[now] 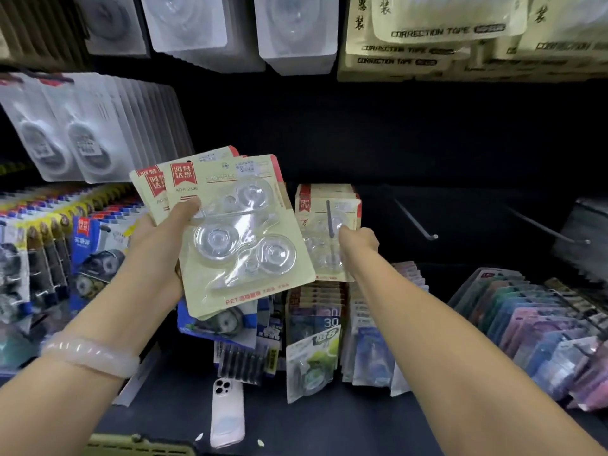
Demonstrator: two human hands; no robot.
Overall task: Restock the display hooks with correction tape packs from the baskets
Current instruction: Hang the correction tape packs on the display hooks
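Left hand (158, 235) grips packs (243, 232); right hand (358, 240) touches hung packs (325, 205).

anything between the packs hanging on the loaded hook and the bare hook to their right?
Head view: nothing. Between the hung packs and the bare hook shows only dark back panel. Right hand touches the hung packs.

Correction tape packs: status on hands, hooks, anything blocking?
Left hand grips a fan of packs. Right hand at hung packs on hook, grip unclear. Empty hooks right of it, unobstructed.
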